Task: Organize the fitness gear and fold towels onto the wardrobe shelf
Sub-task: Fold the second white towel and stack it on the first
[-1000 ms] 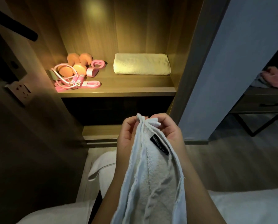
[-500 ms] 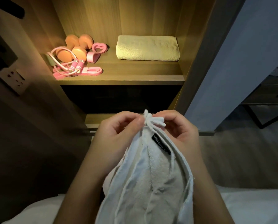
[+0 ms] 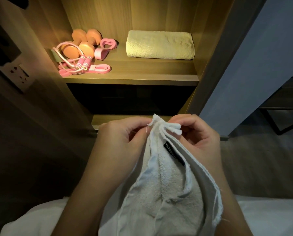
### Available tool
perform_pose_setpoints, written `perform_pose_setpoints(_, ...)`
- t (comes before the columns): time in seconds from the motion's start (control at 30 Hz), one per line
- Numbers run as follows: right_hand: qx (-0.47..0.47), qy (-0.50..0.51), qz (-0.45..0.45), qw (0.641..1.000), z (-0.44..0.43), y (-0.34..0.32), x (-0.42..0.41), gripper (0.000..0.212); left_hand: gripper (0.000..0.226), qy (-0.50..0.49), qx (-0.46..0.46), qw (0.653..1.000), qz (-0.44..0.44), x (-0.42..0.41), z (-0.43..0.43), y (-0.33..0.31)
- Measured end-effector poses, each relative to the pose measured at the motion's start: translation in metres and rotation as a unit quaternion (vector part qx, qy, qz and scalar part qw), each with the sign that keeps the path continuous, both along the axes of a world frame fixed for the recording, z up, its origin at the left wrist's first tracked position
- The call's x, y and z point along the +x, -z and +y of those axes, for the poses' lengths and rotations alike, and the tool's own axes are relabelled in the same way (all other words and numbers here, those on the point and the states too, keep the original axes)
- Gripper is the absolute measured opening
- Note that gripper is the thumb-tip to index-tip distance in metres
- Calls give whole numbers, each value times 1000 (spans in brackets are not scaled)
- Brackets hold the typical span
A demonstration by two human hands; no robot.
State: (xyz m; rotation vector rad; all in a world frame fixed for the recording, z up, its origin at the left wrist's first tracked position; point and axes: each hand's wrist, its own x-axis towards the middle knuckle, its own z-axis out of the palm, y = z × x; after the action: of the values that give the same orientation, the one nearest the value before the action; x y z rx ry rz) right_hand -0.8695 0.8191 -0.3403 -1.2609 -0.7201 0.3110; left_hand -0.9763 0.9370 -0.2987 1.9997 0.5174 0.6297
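Towel (image 3: pixel 168 188), white terry, black label (image 3: pixel 173 154) sewn at 1 hem: held at lower centre of the frame, corners gathered into 1 bunch at the top, body hanging slack toward the bottom edge over pale bedding (image 3: pixel 28 218). Left hand (image 3: pixel 123 138), centre left: fingers curled, thumb and forefinger pinching the bunched corner. Right hand (image 3: pixel 198 138), centre right: fingers curled, pinching the stacked hem edges that fan out just beside the left hand's grip; the 2 hands nearly touch. Step in hand, as judged: matching corners ahead of a fold. To do it well, the layered edges want to sit flush before the hands draw apart, so the top hem comes taut and level; the label is best turned inward to end inside the fold; the slack body wants a shake or a flat surface, the bedding being nearest. Target: wardrobe shelf (image 3: pixel 142 70), upper centre, lit. Folded yellow towel (image 3: pixel 160 45) lies at its right; a matching width would let the white one stack on it squarely. Orange dumbbells (image 3: pixel 85 48), pink jump rope (image 3: pixel 84 63) and pink band (image 3: pixel 100 68) occupy the shelf's left, apart from the towel spot.
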Motion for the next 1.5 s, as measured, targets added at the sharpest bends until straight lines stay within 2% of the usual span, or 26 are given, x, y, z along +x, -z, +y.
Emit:
perform_pose_setpoints(0.3,16,8,-15,1000,-4,-2,0,8,19,-110,156,981,32,-5,4,2)
perform_pose_setpoints(0.6,11,22,25,999,1,-4,-6,12,21,5,108,994,1,-4,-8,-13)
perform_pose_setpoints(0.9,32,29,34,998,2,-6,-7,13,17,40,106,994,3,-7,-6,-14)
perform_pose_setpoints(1.27,8,42,-64,997,-3,-6,-6,16,17,26,74,997,-13,-5,-8,-13)
perform_pose_setpoints(1.5,22,49,-38,998,0,-7,-8,11,20,46,64,997,-17,-7,-7,-15)
